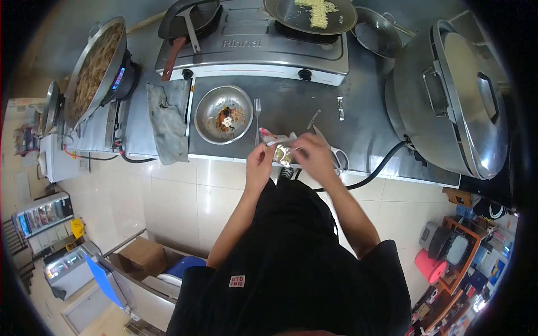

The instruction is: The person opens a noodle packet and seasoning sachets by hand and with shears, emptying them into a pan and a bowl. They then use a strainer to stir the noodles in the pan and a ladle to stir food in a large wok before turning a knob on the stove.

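Note:
My left hand [259, 163] is closed, pinching a silver foil packet [283, 155] at the counter's front edge. My right hand [315, 158], slightly blurred, closes on the packet's other side. Just behind it lies a red-and-white wrapper [268, 134], partly hidden by my fingers. To the left stands a steel bowl [208, 106] containing brown and reddish seasoning with a white dab. Between bowl and hands rests a fork [257, 111]. White-handled scissors [342, 159] lie partly under my right hand. Small torn strips, one a silver strip [341, 106], are on the counter.
A Rinnai gas stove [246, 59] holds a frying pan [284, 12] with noodles [318, 15] and another dark pan [204, 17]. A large lidded pot [412, 95] stands right, a wide food-filled pan [122, 50] left. A grey cloth [168, 126] hangs over the edge.

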The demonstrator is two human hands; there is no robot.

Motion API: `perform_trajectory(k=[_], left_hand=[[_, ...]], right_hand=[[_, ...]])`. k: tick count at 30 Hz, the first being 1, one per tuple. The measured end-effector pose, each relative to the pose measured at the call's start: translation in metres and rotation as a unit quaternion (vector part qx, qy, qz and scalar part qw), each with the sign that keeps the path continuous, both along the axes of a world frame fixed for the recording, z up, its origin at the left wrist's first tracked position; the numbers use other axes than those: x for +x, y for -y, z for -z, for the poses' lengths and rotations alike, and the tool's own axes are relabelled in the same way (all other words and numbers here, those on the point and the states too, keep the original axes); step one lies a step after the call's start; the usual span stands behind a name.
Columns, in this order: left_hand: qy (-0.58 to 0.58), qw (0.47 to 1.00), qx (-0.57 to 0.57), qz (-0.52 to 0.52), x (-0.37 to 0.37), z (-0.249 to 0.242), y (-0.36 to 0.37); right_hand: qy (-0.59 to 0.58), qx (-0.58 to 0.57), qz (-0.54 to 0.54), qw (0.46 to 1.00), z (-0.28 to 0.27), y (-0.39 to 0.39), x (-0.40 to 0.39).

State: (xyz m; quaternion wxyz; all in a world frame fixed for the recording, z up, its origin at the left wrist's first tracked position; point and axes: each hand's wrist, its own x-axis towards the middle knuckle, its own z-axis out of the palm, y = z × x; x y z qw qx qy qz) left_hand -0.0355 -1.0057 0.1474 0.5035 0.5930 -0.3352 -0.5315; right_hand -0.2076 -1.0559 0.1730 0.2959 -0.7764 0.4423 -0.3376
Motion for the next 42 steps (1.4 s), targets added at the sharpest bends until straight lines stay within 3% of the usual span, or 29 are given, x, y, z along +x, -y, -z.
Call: perform_trajectory(k=[5, 8, 9, 12, 14, 16, 19, 22, 26, 29, 31, 34, 37, 40, 42], left_hand=[[0.037, 0.995, -0.020, 0.090, -0.009, 0.016, -0.014], [0.011, 1.000, 0.009, 0.013, -0.003, 0.006, -0.016], [-0.063, 0.996, 0.054, -0.029, 0.000, 0.010, -0.018], [-0.055, 0.996, 0.063, -0.031, 0.009, 0.021, -0.022], [-0.049, 0.997, 0.061, -0.011, 0.014, 0.021, -0.026], [-0.047, 0.998, 0.048, 0.003, 0.015, 0.018, -0.026], [-0.050, 0.997, 0.051, 0.017, 0.015, 0.017, -0.025], [-0.057, 0.998, 0.036, 0.003, 0.015, 0.011, -0.026], [-0.089, 0.995, 0.044, -0.015, 0.016, 0.016, -0.026], [-0.078, 0.996, 0.041, -0.026, 0.017, 0.014, -0.023], [-0.058, 0.997, 0.040, -0.010, 0.020, 0.020, -0.023], [-0.036, 0.999, 0.039, -0.003, 0.019, 0.020, -0.019], [0.021, 0.999, 0.031, 0.022, 0.013, 0.023, -0.015], [0.045, 0.997, 0.019, 0.054, 0.006, 0.019, -0.015], [0.091, 0.991, 0.041, 0.091, 0.002, 0.012, -0.015]], right_hand=[[-0.194, 0.021, -0.019, 0.981, 0.026, -0.013, 0.027], [-0.027, 0.169, -0.136, 0.976, 0.012, -0.014, 0.021], [0.046, 0.116, -0.146, 0.981, 0.008, -0.018, 0.019], [0.064, 0.251, -0.071, 0.963, -0.001, 0.006, -0.006], [-0.011, 0.110, 0.036, 0.993, 0.038, 0.047, -0.036], [-0.103, 0.071, 0.097, 0.987, 0.065, 0.085, -0.060], [-0.172, -0.023, 0.058, 0.983, 0.101, 0.111, -0.074], [-0.206, -0.003, 0.004, 0.979, 0.115, 0.120, -0.084], [-0.191, 0.009, 0.016, 0.981, 0.118, 0.118, -0.086], [-0.105, 0.104, 0.001, 0.989, 0.079, 0.104, -0.075], [-0.048, 0.144, -0.055, 0.987, 0.020, 0.083, -0.056], [-0.090, 0.233, -0.211, 0.945, -0.044, 0.062, -0.040], [-0.237, 0.123, -0.205, 0.942, -0.070, 0.046, -0.024], [-0.332, -0.014, -0.181, 0.926, -0.048, 0.032, -0.004], [-0.246, -0.051, -0.200, 0.947, -0.014, 0.021, 0.013]])
